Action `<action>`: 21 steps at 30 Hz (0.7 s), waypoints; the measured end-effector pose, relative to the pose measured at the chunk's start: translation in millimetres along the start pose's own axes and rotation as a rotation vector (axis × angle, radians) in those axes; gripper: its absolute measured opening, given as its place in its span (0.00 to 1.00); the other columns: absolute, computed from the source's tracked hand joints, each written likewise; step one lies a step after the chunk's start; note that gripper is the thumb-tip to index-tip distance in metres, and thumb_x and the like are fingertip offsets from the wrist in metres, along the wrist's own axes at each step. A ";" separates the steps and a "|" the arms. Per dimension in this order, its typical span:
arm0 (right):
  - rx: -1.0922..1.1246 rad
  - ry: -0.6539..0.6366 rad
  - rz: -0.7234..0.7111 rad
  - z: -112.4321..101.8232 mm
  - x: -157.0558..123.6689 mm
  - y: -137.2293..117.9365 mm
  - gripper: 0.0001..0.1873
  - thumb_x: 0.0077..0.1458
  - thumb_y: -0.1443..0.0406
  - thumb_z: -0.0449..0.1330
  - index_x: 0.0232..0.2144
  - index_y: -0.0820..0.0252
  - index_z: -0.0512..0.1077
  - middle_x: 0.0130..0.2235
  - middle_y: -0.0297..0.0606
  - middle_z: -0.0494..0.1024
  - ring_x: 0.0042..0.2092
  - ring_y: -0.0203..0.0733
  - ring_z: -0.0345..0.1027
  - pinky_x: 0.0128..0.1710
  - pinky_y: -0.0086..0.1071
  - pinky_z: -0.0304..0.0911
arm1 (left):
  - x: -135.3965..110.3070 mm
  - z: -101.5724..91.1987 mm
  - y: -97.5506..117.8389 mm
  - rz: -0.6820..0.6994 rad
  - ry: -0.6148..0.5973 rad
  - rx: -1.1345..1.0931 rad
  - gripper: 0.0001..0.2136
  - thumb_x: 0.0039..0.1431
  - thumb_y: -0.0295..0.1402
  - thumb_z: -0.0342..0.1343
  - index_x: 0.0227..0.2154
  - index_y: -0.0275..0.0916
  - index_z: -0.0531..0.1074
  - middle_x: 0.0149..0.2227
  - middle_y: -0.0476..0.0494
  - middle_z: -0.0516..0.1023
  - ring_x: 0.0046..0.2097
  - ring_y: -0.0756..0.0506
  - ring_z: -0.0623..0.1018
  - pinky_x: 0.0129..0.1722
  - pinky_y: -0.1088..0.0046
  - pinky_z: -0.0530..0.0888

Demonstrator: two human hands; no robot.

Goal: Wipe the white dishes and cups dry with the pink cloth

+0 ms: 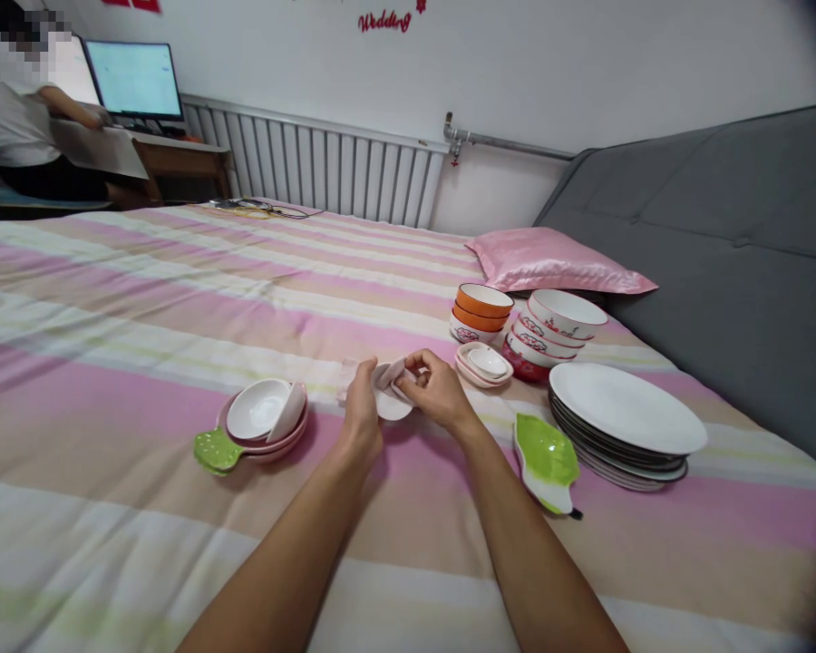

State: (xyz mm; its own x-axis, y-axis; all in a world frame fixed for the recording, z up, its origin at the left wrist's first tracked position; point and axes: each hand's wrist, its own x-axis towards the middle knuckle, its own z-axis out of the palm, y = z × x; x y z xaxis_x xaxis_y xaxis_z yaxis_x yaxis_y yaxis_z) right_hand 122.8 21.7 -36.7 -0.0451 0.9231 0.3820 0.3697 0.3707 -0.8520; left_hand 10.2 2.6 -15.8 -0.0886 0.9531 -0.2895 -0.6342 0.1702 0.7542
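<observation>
In the middle of the head view, my left hand (363,404) grips a small white dish (393,407) by its side. My right hand (435,388) pinches a pale pink cloth (395,372) and presses it into the dish; part of the cloth also shows behind my left hand. To the left sits a stack of pink bowls (292,446) with a green leaf-shaped handle (218,451), a small white bowl (258,408) lying inside. Small pink-rimmed dishes (484,365) stand just beyond my right hand. Right of my right forearm lies a green leaf-shaped dish (548,458).
A plate stack (629,408) stands at right, with orange bowls (481,304) and white patterned bowls (564,313) behind. A pink pillow (558,258) rests against the grey headboard (721,199). Cables (265,209) lie on the bed's far edge. A person (14,109) sits at a desk.
</observation>
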 end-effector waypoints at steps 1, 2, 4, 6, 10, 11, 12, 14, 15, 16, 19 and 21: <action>-0.033 -0.014 -0.014 -0.2 -0.3 -1.0 0.09 0.45 0.62 0.59 0.32 0.60 0.69 0.28 0.30 0.71 0.23 0.30 0.56 0.23 0.24 0.54 | 0.3 -0.3 -0.8 0.026 0.006 0.018 0.09 0.47 0.38 0.53 0.23 0.36 0.68 0.19 0.52 0.69 0.19 0.51 0.69 0.21 0.76 0.63; -0.065 -0.032 -0.035 -0.4 -0.6 -2.1 0.09 0.46 0.63 0.57 0.32 0.60 0.70 0.29 0.31 0.72 0.25 0.31 0.58 0.25 0.25 0.55 | 0.8 -0.6 -1.7 0.047 0.011 0.036 0.09 0.46 0.38 0.53 0.24 0.37 0.68 0.19 0.53 0.69 0.19 0.51 0.68 0.21 0.76 0.63; -0.125 -0.063 -0.092 -0.7 -1.1 -4.6 0.08 0.49 0.64 0.56 0.32 0.59 0.72 0.30 0.33 0.74 0.29 0.34 0.62 0.29 0.26 0.57 | 2.4 -1.4 -3.4 0.077 0.027 0.061 0.09 0.45 0.39 0.53 0.24 0.37 0.68 0.20 0.53 0.69 0.20 0.52 0.68 0.23 0.76 0.63; -0.174 -0.080 -0.136 -1.1 -1.4 -7.2 0.08 0.51 0.65 0.55 0.32 0.57 0.73 0.32 0.34 0.75 0.32 0.36 0.63 0.32 0.27 0.57 | 4.0 -2.0 -4.5 0.105 0.042 0.072 0.10 0.44 0.39 0.54 0.25 0.37 0.68 0.22 0.53 0.69 0.22 0.52 0.69 0.24 0.76 0.64; -0.241 -0.099 -0.153 -2.1 -2.9 -11.8 0.09 0.55 0.64 0.51 0.32 0.55 0.72 0.32 0.33 0.75 0.34 0.38 0.64 0.34 0.28 0.55 | 4.4 -2.2 -4.8 0.131 0.033 0.077 0.10 0.43 0.39 0.55 0.26 0.38 0.67 0.23 0.53 0.68 0.24 0.52 0.68 0.26 0.77 0.64; -0.253 -0.106 -0.153 -2.2 -3.4 -12.9 0.10 0.56 0.64 0.49 0.31 0.56 0.71 0.32 0.34 0.74 0.35 0.38 0.64 0.35 0.29 0.55 | 3.8 -2.0 -4.6 0.123 0.027 0.077 0.10 0.43 0.39 0.55 0.25 0.38 0.67 0.23 0.54 0.68 0.23 0.52 0.68 0.26 0.76 0.64; -0.259 -0.112 -0.155 -2.4 -4.0 -14.1 0.11 0.57 0.65 0.48 0.31 0.56 0.70 0.32 0.34 0.74 0.35 0.39 0.63 0.36 0.29 0.55 | 3.1 -1.8 -4.3 0.113 0.021 0.074 0.10 0.43 0.39 0.55 0.25 0.38 0.67 0.22 0.53 0.68 0.23 0.52 0.68 0.26 0.76 0.64; -0.232 -0.122 -0.159 -2.4 -5.4 -16.3 0.12 0.58 0.65 0.46 0.32 0.56 0.70 0.33 0.34 0.74 0.37 0.40 0.63 0.38 0.30 0.55 | 1.6 -1.5 -3.6 0.101 0.017 0.063 0.10 0.43 0.39 0.55 0.25 0.38 0.66 0.22 0.53 0.68 0.23 0.52 0.68 0.25 0.77 0.64; -0.197 -0.134 -0.160 -2.3 -6.1 -17.4 0.12 0.59 0.65 0.46 0.34 0.56 0.70 0.34 0.34 0.74 0.37 0.40 0.63 0.38 0.30 0.55 | 1.0 -1.3 -3.3 0.099 0.017 0.058 0.09 0.43 0.38 0.55 0.24 0.38 0.66 0.22 0.53 0.68 0.23 0.52 0.68 0.25 0.77 0.63; -0.154 -0.151 -0.160 -2.1 -6.8 -18.4 0.12 0.59 0.64 0.46 0.37 0.55 0.69 0.36 0.34 0.74 0.38 0.40 0.64 0.39 0.30 0.56 | 0.6 -1.2 -2.9 0.097 0.014 0.056 0.09 0.43 0.38 0.54 0.24 0.38 0.66 0.22 0.53 0.67 0.23 0.52 0.68 0.25 0.77 0.63; -0.050 -0.208 -0.153 -1.6 -8.3 -20.2 0.13 0.58 0.62 0.48 0.44 0.54 0.68 0.40 0.33 0.73 0.41 0.40 0.65 0.41 0.29 0.57 | 0.2 -1.2 -1.9 0.086 0.010 0.064 0.08 0.44 0.38 0.53 0.24 0.37 0.67 0.21 0.53 0.67 0.23 0.52 0.68 0.23 0.78 0.63; -0.043 -0.220 -0.147 -0.9 -8.3 -19.6 0.14 0.57 0.62 0.50 0.45 0.53 0.67 0.41 0.33 0.73 0.42 0.40 0.65 0.41 0.29 0.58 | 0.2 -1.3 -1.5 0.075 0.010 0.065 0.09 0.45 0.38 0.53 0.24 0.37 0.67 0.21 0.53 0.68 0.23 0.52 0.68 0.23 0.78 0.63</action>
State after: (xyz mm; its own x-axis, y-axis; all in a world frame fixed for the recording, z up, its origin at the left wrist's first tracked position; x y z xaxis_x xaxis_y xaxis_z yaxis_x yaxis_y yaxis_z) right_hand 116.7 6.7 -22.9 -0.2999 0.8614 0.4100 0.3829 0.5024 -0.7752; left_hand 10.2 2.2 -17.7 -0.1419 0.9612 -0.2365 -0.5742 0.1147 0.8106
